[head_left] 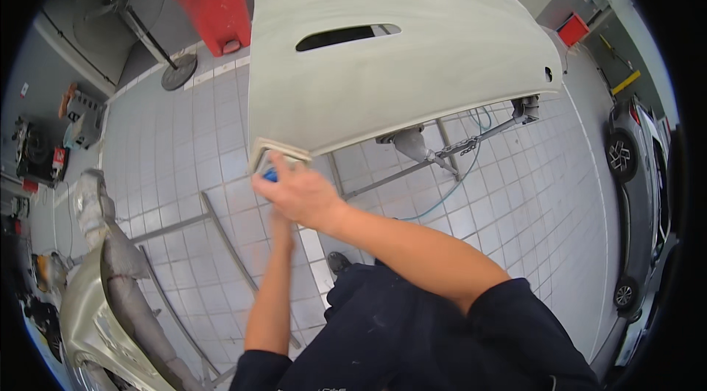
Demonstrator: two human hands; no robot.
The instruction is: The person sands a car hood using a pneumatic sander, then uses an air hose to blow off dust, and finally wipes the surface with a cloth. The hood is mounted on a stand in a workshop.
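Note:
A large pale, matt car body panel (420, 74), like a bonnet, with an oval slot, lies raised in front of me. My right hand (303, 196) is at its near left corner, fingers curled round a small blue object (270, 174); its kind is mostly hidden by the fingers. Just beyond the fingers, the raised beige corner edge (283, 146) of the panel shows. Beneath and behind the right hand is my left hand (281, 223), smeared by motion and largely covered. I cannot make out its fingers.
Metal stand bars (394, 177) with a chain hold up the panel above the tiled floor. At lower left, a fender (99, 317) rests on a wrapped stand. A red bin (213, 4) and a pedestal fan (177, 71) stand far left. A grey car (641, 207) is on the right.

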